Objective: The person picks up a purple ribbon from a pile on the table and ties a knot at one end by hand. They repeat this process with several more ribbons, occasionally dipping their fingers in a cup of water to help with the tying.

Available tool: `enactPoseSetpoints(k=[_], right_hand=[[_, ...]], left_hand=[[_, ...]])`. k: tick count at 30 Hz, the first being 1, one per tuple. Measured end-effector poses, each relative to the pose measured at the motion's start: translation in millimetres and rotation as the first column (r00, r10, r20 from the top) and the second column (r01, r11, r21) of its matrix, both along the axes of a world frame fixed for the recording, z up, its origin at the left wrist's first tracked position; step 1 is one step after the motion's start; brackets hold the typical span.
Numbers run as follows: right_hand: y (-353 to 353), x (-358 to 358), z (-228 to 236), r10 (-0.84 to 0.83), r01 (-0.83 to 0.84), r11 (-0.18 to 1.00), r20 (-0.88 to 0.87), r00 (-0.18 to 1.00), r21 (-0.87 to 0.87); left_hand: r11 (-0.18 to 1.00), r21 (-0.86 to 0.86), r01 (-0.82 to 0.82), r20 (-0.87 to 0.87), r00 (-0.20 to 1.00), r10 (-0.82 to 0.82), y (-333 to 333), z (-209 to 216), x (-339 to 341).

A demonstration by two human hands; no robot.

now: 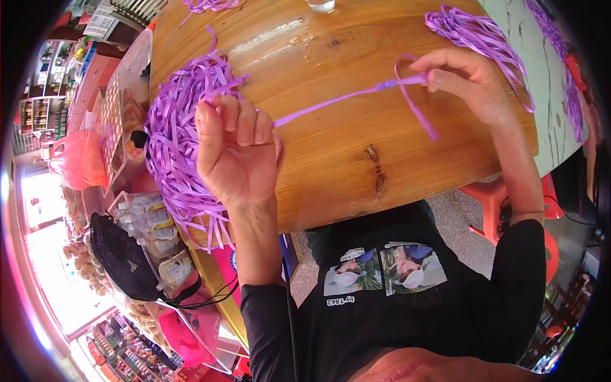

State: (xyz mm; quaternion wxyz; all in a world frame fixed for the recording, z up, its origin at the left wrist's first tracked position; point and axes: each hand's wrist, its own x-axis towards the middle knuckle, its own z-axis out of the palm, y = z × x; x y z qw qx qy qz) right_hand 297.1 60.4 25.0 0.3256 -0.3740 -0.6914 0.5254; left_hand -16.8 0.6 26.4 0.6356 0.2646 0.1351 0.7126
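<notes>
A narrow purple ribbon (331, 102) runs taut between my two hands above the wooden table. My left hand (238, 149) is closed around one end, palm up, fingers curled in. My right hand (468, 83) pinches the other part between thumb and fingertips. Close to the right fingertips the ribbon has a small knot (386, 84), and a loose tail (421, 118) hangs down from there. Behind and beside my left hand lies a big tangled heap of purple ribbons (181, 140), partly hidden by that hand.
The wooden table (331, 172) carries another bundle of purple ribbons (477, 35) at the far right and a glass (321, 6) at the far edge. A marble-patterned surface (554, 108) adjoins on the right. Red stools (493, 197) stand beneath; a black mesh bag (121, 258) sits left.
</notes>
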Motion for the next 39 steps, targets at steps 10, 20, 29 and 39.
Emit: enactPoseSetpoints(k=[10, 20, 29, 39], right_hand=[[0.2, 57.0, 2.9, -0.150, 0.143, 0.986, 0.074, 0.986, 0.083], [0.6, -9.7, 6.2, 0.068, -0.068, 0.997, -0.002, 0.998, 0.023], [-3.1, -55.6, 10.6, 0.082, -0.101, 0.848, 0.059, 0.995, 0.520], [3.3, -26.2, -5.5, 0.015, -0.044, 0.876, 0.063, 0.998, 0.480]], left_hand=[[0.827, 0.092, -0.555, -0.456, 0.715, 0.530, 7.0, -21.3, -75.7], [0.277, 0.891, -0.359, -0.454, -0.704, 0.547, 17.3, -14.4, -36.0], [0.989, 0.108, -0.099, -0.731, 0.666, 0.146, -0.8, -26.3, 92.2], [0.905, 0.390, -0.170, -0.921, -0.082, 0.381, 4.7, -15.8, 29.9]])
